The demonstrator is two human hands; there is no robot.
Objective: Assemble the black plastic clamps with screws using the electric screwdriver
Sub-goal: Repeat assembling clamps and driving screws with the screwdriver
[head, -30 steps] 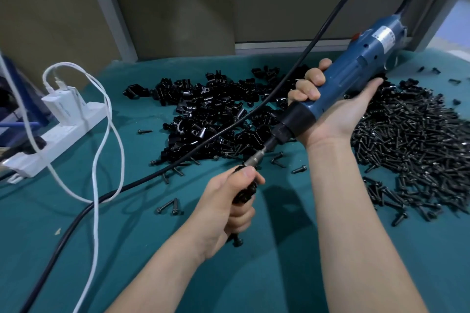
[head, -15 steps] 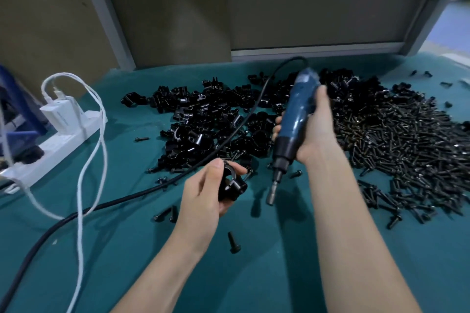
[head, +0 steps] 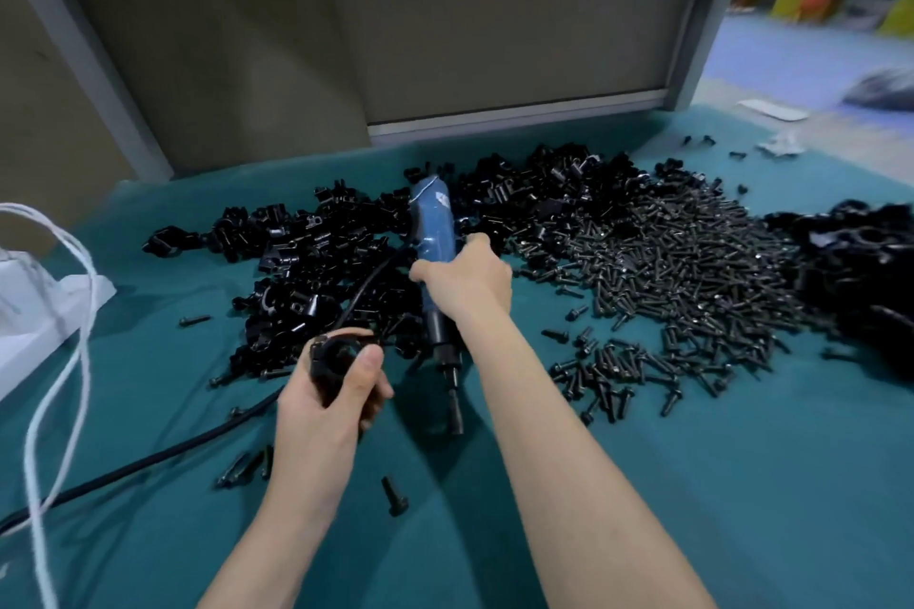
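Workbench under a teal cloth (head: 742, 485), carrying loose black parts in bulk.

A heap of black plastic clamps (head: 306, 262) sits at centre-left and runs along the rear edge to the right. A broad spread of black screws (head: 682, 272) lies right of centre, touching the clamps at the back. A second dark heap (head: 860, 272) lies at the far right, too blurred to identify. Stray screws lie apart from the spread: one near the front (head: 394, 496), several front-left (head: 245, 465), one at left (head: 195, 320). A black power cable (head: 148, 457) crosses the cloth from the left front towards the clamps. A white power strip (head: 74, 297) with white cables (head: 89, 282) sits at the left edge.
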